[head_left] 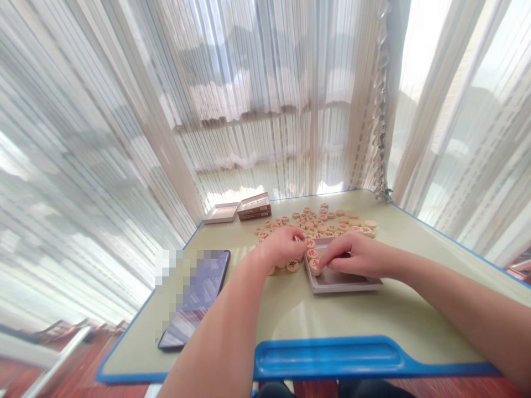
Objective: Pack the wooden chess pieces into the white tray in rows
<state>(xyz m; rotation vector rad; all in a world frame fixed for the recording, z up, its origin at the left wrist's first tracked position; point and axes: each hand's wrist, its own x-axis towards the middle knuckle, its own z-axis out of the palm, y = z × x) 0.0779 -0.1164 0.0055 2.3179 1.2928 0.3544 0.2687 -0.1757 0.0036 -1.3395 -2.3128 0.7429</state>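
Note:
My left hand is closed, its fingertips at a round wooden Chinese chess piece with a red character. That piece is the farthest of three lined up along the left wall of a shallow open box. Just nearer lies the middle piece. My right hand reaches over the box with bent fingers, its index fingertip against the nearest piece; its thumb is mostly hidden. Beside the box, below my left hand, lies a piece with a black character. My hands cover part of the box.
Many loose chess pieces spread behind the box, some face down. A white tray and stacked brown boxes stand at the far left. A phone or tablet, partly pixelated, lies left on the blue-edged table. Curtains hang behind.

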